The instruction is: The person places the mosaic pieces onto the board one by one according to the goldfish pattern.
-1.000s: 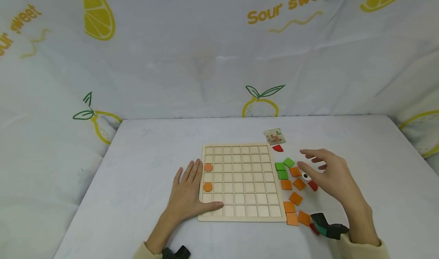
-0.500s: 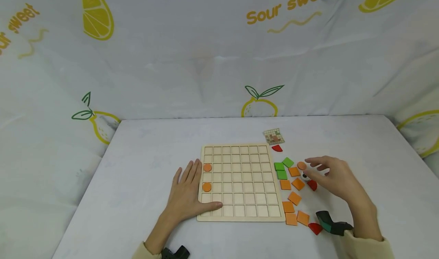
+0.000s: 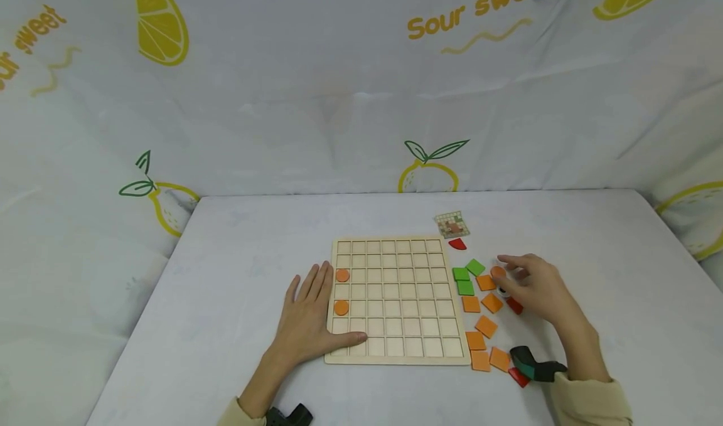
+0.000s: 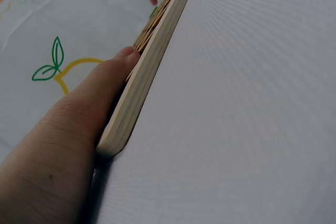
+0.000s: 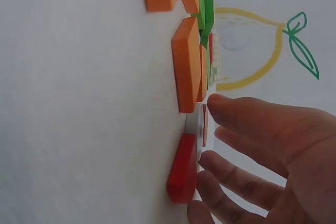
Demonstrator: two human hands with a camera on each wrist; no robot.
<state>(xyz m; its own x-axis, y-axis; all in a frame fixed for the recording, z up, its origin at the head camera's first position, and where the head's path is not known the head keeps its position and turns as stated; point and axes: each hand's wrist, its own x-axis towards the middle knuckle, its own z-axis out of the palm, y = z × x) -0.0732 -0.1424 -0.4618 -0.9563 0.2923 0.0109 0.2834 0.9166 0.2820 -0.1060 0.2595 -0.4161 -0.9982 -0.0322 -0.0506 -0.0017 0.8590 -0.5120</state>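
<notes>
A wooden grid board (image 3: pixel 403 310) lies on the white table. My left hand (image 3: pixel 307 320) rests along its left side, fingers straight and thumb over the lower left corner. Two orange discs (image 3: pixel 341 307) sit in the leftmost column. Right of the board, my right hand (image 3: pixel 533 291) is low over loose pieces, thumb and forefinger spread on either side of another orange disc (image 3: pixel 497 271). Just beneath the thumb, a white eye disc (image 3: pixel 501 292) is partly covered. A red piece (image 5: pixel 182 169) lies under the fingers in the right wrist view.
Several orange square tiles (image 3: pixel 486 326) and green tiles (image 3: pixel 465 287) lie along the board's right edge. A red quarter-round piece (image 3: pixel 458 244) and a small patterned card (image 3: pixel 452 224) lie by the upper right corner. Another red piece (image 3: pixel 519 377) is near the right wrist's black camera mount (image 3: pixel 536 367).
My right hand has drawn back slightly and come down, uncovering the loose orange disc, then moved left so thumb and forefinger frame it. My left hand and the board stay put.
</notes>
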